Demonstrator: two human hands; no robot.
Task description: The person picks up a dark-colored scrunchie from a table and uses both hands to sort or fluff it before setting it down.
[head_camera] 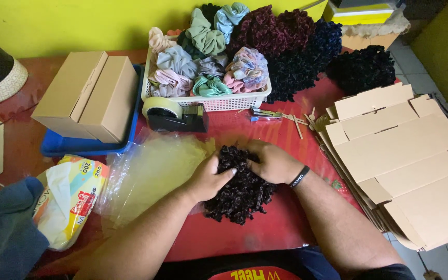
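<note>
A bunch of dark crinkled velvet scrunchies (240,193) lies on the red table (276,228) right in front of me. My left hand (207,180) presses on its left side, fingers curled into the fabric. From the right, my right hand (271,162), with a black band at the wrist, grips its top. Clear plastic bags (149,173) lie just left of the pile, partly under my left forearm.
A white basket (219,101) of pastel scrunchies stands at the back, with dark scrunchie heaps (307,52) beside it. A tape dispenser (175,115) sits before it. Closed cardboard boxes (89,93) are at left, flat box blanks (405,155) at right, a tissue pack (71,199) at lower left.
</note>
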